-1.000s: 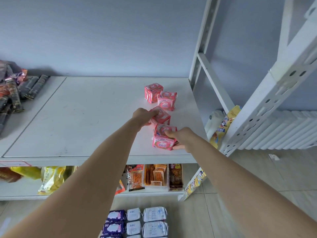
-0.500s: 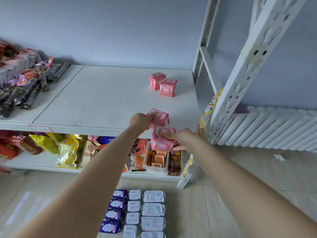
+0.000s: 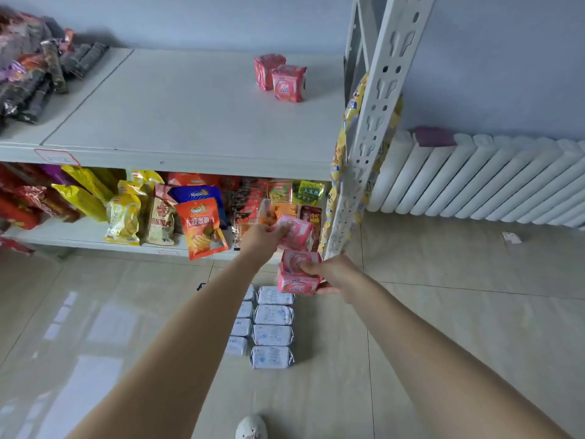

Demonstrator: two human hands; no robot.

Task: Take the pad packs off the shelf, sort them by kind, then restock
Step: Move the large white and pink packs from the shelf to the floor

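Below the shelf's [image 3: 196,160] front edge, left hand [image 3: 258,237] grips one pink pad pack [image 3: 297,231]; right hand [image 3: 332,274] grips another [image 3: 296,278]. Two pink packs [image 3: 280,77] stand near the shelf's back right corner.

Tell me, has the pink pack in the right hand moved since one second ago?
Yes. The pink pad pack in the right hand was on the upper shelf; now it is off it, below the front edge, above the white packs on the floor.

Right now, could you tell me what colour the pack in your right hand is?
Pink, with a round emblem on its faces: the pack shows best in the head view.
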